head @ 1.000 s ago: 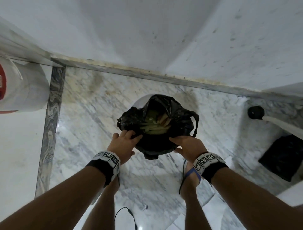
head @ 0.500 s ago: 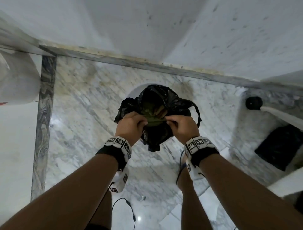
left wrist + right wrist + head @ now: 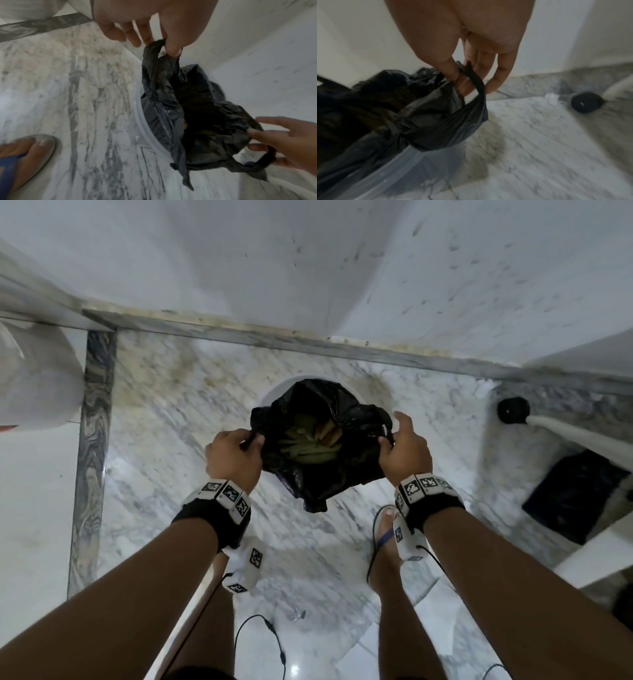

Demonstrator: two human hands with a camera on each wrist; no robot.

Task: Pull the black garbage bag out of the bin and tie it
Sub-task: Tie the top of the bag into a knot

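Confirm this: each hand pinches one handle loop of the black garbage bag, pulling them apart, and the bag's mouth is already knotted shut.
Not quite. The left hand and the right hand each pinch a handle loop of the black garbage bag and hold the loops apart, but no knot is tied: the head view shows the mouth gaping open with yellowish scraps visible inside.

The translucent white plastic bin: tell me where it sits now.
In the head view the translucent white plastic bin stands on the marble floor by the wall, mostly hidden beneath the black garbage bag.
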